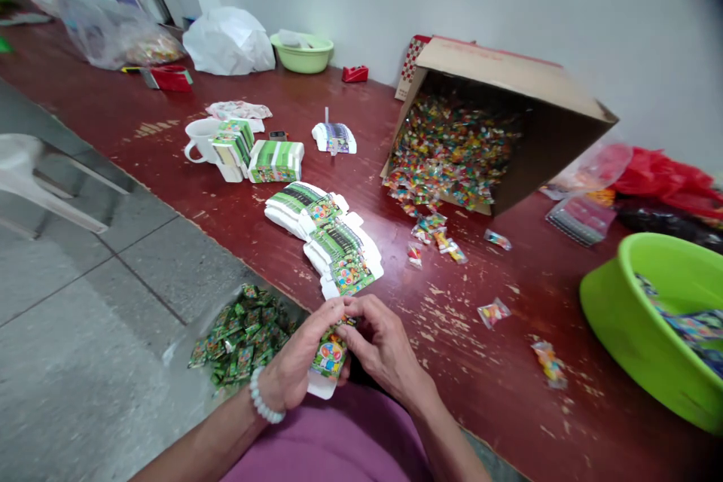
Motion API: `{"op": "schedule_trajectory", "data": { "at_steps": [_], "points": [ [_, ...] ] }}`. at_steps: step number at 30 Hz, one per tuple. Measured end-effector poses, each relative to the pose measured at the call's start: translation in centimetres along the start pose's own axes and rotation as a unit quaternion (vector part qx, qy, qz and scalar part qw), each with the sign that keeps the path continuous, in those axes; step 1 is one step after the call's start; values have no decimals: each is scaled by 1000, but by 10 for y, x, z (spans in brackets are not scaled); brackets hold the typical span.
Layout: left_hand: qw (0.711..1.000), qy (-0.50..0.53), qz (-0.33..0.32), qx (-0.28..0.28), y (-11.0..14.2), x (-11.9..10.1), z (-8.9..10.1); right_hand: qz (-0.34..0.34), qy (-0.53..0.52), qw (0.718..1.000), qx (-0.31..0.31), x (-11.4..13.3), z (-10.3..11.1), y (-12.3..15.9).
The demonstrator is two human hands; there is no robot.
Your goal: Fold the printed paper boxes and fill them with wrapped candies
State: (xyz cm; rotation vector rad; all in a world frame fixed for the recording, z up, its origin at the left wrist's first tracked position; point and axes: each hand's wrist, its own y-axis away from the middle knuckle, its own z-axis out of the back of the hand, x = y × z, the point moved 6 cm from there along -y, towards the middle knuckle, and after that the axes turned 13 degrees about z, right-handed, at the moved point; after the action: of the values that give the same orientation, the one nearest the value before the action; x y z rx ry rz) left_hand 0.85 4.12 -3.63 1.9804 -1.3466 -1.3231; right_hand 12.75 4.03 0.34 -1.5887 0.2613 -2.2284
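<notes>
Close to my lap, my left hand [294, 367] is wrapped round a small green printed box [328, 358], with a white flap sticking out at its lower end. Fingers of my right hand [391, 346] close on the upper end of the same box. Whether anything is inside it is hidden. Just beyond my hands, flattened green-and-white boxes [344, 252] lie fanned out in overlapping rows on the red table [452, 361]. Left of my hands, below the table edge, a clear bag holds many small filled green packs [248, 335].
A tipped cardboard carton [520, 64] spills wrapped candies [452, 143] onto the table; several lie loose. A green basin [626, 316] stands at right. Farther back are a white mug [200, 139], stacks of flat boxes [276, 160] and a pale basin [305, 54]. A stool [39, 173] stands left.
</notes>
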Motion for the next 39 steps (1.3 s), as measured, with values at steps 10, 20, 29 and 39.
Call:
{"op": "schedule_trajectory", "data": {
  "at_steps": [10,20,29,39],
  "points": [
    [997,-45,-6,63,17,7,28,-234,333,890,-205,-106,124,-19],
    [895,-441,48,43,32,-16,117,-195,111,952,-208,-112,105,-9],
    [958,-273,23,82,33,-34,73,-184,-187,944,-200,-52,56,-6],
    [956,-280,-65,64,32,-37,12,-111,-92,989,-25,-9,22,-5]
  ]
}}
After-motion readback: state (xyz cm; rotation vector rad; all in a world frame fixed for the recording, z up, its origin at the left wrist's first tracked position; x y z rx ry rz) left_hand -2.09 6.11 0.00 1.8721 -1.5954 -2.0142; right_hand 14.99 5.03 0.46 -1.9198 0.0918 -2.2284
